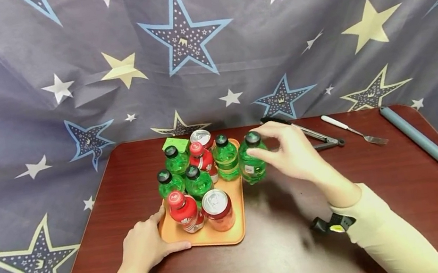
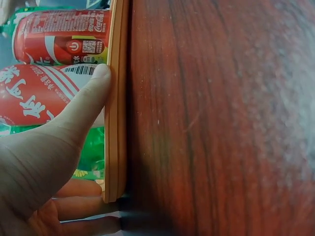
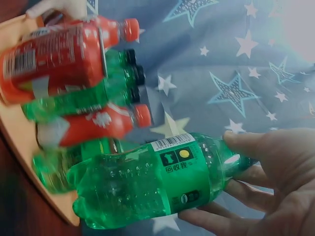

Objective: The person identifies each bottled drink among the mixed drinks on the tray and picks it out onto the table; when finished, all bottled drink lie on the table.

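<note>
My right hand (image 1: 292, 151) grips a green soda bottle (image 1: 253, 169) by its upper part, upright just off the tray's right edge. In the right wrist view, the bottle's recycling label faces the camera. My left hand (image 1: 143, 241) holds the near left corner of the orange tray (image 1: 239, 226), thumb along the front rim and fingers at the left side. On the tray stand several green bottles (image 1: 199, 185) with black caps, two red bottles (image 1: 185, 212) and a red soda can (image 1: 219, 213). Another can (image 1: 201, 139) is at the back, partly hidden.
A green box (image 1: 176, 144) shows behind the bottles. Black-handled tongs (image 1: 313, 132), a white-handled fork (image 1: 353, 129) and a long grey-blue tube (image 1: 424, 142) lie on the right of the brown table (image 1: 290, 259). A star-patterned curtain (image 1: 211, 85) hangs behind.
</note>
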`<action>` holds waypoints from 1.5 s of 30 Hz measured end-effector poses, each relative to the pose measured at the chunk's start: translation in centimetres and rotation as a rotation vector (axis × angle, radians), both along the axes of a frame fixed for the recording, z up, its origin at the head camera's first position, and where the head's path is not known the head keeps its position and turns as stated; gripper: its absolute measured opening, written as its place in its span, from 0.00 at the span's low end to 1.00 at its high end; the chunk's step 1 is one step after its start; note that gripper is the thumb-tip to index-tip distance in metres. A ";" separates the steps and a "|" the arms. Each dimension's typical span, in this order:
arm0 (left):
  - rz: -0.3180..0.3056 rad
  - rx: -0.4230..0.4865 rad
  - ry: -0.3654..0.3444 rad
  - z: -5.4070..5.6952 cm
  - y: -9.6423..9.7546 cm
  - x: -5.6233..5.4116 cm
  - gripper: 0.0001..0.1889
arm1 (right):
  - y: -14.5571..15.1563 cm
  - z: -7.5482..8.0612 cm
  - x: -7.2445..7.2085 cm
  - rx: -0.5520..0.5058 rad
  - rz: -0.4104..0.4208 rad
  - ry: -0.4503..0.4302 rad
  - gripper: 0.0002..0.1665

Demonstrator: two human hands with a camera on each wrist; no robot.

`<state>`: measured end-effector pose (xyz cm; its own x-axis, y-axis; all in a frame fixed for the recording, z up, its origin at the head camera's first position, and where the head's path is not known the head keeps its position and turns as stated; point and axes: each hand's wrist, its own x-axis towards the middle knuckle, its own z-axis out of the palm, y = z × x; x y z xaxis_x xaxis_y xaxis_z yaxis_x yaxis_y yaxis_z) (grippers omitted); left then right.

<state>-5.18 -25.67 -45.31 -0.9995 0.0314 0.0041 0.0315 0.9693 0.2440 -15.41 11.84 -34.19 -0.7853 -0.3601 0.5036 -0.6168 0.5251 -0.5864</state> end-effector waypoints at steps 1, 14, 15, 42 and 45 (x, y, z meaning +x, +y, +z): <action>0.001 0.001 0.002 0.0 -0.1 -0.1 0.68 | 0.5 0.2 0.0 0.008 -0.010 0.006 0.15; 0.005 0.020 0.020 0.0 -0.1 0.1 0.66 | 8.8 1.0 0.8 0.113 -0.198 0.063 0.17; 0.003 0.025 0.023 -0.1 -0.1 0.2 0.66 | 9.4 1.0 0.9 0.117 -0.211 0.064 0.17; -0.018 0.032 0.024 0.1 0.3 0.1 0.65 | 22.4 0.0 1.8 0.208 -0.643 -0.126 0.27; -0.018 0.032 0.017 0.2 0.3 0.2 0.65 | 23.4 -0.2 2.1 0.237 -0.688 -0.157 0.30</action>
